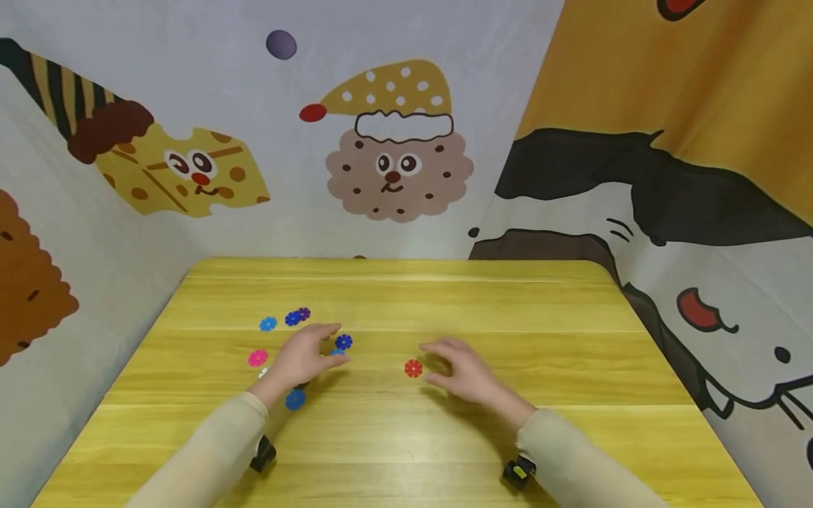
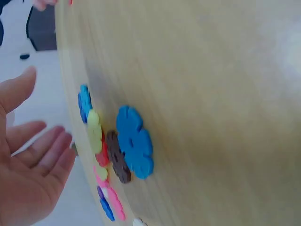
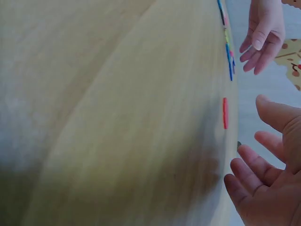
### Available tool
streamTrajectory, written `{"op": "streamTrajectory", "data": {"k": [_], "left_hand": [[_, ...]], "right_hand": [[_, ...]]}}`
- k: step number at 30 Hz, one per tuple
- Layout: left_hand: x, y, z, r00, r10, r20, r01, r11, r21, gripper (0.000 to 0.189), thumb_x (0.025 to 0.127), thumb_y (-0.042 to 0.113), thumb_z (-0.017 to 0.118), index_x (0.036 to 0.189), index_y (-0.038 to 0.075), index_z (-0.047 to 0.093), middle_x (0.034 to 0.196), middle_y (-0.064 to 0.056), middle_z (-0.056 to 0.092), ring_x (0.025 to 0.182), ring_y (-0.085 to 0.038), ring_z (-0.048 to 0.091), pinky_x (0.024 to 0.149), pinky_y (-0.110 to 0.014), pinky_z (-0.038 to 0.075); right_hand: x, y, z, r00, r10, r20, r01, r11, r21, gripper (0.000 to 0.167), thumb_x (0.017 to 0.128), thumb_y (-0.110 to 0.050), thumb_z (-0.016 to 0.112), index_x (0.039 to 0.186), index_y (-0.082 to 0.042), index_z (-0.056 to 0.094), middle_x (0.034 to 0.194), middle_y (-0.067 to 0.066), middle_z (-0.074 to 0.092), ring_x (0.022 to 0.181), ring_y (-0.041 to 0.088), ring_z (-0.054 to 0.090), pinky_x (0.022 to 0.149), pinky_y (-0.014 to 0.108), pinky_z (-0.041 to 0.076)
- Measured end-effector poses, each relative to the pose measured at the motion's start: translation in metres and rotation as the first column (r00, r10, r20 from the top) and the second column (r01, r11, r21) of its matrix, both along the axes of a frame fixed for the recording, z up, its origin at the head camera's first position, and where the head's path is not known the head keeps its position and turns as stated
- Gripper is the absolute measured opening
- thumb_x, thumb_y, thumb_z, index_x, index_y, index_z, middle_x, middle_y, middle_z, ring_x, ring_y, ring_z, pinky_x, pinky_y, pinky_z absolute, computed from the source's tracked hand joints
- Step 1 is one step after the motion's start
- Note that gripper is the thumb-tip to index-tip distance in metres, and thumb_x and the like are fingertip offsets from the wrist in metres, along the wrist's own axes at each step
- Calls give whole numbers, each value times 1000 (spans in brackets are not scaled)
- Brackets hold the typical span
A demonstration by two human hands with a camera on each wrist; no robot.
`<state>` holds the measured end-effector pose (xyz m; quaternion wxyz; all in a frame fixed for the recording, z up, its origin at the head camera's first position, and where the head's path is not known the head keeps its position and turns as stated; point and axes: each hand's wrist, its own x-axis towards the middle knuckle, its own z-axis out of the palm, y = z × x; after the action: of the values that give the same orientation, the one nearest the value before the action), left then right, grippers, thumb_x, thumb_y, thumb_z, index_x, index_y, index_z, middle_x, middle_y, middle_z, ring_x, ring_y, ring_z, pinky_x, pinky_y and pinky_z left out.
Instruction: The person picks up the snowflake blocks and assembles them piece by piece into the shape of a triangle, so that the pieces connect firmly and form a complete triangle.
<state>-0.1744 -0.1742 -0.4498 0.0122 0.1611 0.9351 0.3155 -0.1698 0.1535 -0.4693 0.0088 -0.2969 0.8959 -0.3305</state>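
My left hand (image 1: 303,356) hovers over a scatter of flower-shaped plastic discs, its thumb and fingers spread and holding nothing. Just past its fingertips lies a dark blue disc (image 1: 344,342), overlapping a lighter blue one (image 1: 337,353). In the left wrist view a large blue disc (image 2: 135,142) leans on a brown disc (image 2: 118,157), with yellow-green (image 2: 94,131) and red ones beyond. A single red disc (image 1: 413,368) lies flat near the table's middle. Beside it on the right is my right hand (image 1: 465,370), fingers parted, the disc in front of its thumb and fingertips.
Further left on the wooden table (image 1: 540,310) lie a pink disc (image 1: 257,358), a light blue disc (image 1: 268,324), and a blue disc (image 1: 293,318) against a purple one (image 1: 304,314). A cartoon-printed cloth (image 1: 241,85) hangs behind the table's back edge.
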Motion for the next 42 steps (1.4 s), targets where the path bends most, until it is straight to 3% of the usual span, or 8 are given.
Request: {"op": "streamTrajectory", "data": {"k": [4,9,16,23,28,35,42], "left_hand": [[-6,-8,-3,997,-30,69,27,998,52,54,85,19,80,130,-3,61,126,-18,63,111,-35,60,94,-51,49],[-12,-16,-8,994,-89,57,87,995,48,45,81,12,83,121,-3,67,115,-14,68,102,-31,64,90,-48,52],[-21,-24,-18,987,-151,50,148,987,69,36,78,11,85,109,-2,72,106,-11,71,98,-28,66,88,-46,53],[-23,-26,-24,989,-142,38,139,988,65,31,75,12,87,102,5,75,99,-2,72,95,-23,65,88,-45,52],[-24,-27,-29,989,-147,18,146,988,56,25,76,16,87,97,11,76,95,5,71,93,-19,64,88,-44,50],[-24,-27,-30,981,-194,-10,195,980,33,24,78,20,86,98,15,76,96,7,70,97,-21,60,91,-46,43],[-22,-24,-29,981,-190,-39,190,982,-3,25,75,20,88,95,15,74,93,7,69,94,-20,58,91,-48,39]], "right_hand": [[-2,-3,-5,999,11,33,-12,1000,14,55,86,-23,79,134,-6,60,126,11,62,112,29,57,96,49,47],[-10,-5,-14,999,43,14,-43,999,-8,53,84,-20,81,131,-4,62,119,10,64,104,25,59,90,42,51],[-19,-5,-23,992,46,113,-40,997,-63,47,84,-20,80,127,-6,65,113,6,61,101,23,58,87,35,51],[-22,-7,-27,996,70,47,-66,995,-74,37,83,-17,81,117,-8,70,108,3,63,96,19,56,82,32,49],[-22,-9,-27,999,38,30,-36,998,-57,32,82,-17,82,112,-12,72,106,-1,64,95,17,55,82,33,45],[-21,-12,-27,999,15,31,-13,999,-40,25,81,-18,83,103,-16,72,102,-3,63,95,16,53,85,38,42],[-21,-12,-25,997,32,75,-30,999,-34,24,81,-15,83,100,-15,68,101,-4,60,93,16,53,86,36,41]]}}
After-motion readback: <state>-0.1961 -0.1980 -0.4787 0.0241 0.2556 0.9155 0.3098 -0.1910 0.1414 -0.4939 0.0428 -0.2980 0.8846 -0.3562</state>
